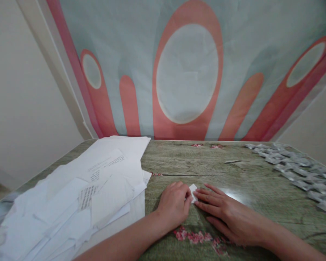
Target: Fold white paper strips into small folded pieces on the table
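A small folded piece of white paper (pixel 193 193) lies on the table between my two hands. My left hand (pixel 175 201) is closed, its fingers curled and pinching at the paper's left edge. Stretched out nearly flat, my right hand (pixel 225 212) has its fingertips on the right edge of the same piece. The part of the paper under my fingers is hidden.
On the left lies a large loose heap of white paper sheets (pixel 111 195), some printed. Rows of small folded grey-white pieces (pixel 296 168) cover the table's far right. The wood-patterned table (pixel 184 159) meets a painted panel (pixel 141 36) at its back edge.
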A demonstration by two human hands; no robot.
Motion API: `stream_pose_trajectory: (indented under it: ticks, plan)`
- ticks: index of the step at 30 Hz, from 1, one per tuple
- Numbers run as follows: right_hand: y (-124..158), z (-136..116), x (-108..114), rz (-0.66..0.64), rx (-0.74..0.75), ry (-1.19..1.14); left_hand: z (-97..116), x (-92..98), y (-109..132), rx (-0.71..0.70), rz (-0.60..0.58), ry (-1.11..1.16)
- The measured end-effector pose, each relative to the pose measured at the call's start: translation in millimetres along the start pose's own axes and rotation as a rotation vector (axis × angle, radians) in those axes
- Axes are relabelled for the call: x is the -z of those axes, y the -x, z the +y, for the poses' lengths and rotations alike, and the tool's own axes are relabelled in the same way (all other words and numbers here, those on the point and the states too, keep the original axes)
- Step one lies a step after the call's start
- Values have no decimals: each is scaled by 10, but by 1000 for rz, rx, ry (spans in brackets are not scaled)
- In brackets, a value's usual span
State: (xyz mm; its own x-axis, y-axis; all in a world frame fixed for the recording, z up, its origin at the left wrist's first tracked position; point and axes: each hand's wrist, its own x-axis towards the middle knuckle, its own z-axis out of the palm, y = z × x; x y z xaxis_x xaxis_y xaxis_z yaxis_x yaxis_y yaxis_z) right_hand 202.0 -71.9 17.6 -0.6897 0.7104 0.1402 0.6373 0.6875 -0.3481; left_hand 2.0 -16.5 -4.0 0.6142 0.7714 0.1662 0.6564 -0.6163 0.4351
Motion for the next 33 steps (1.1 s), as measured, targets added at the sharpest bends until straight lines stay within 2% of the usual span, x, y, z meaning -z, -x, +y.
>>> stream_pose_trajectory:
  ticks: [18,21,27,33]
  plan:
    - [-37,-14,-28,-55,-18,116,17,18,43,18,12,60]
    - [-39,-20,-65,-30,-33,134,23,55,69,-30,-15,-15]
    - [-49,-38,-111,48,-57,105,103,71,171,-173,-92,-341]
    - [-56,-44,-98,22,-76,126,230,42,298,-138,-133,-421]
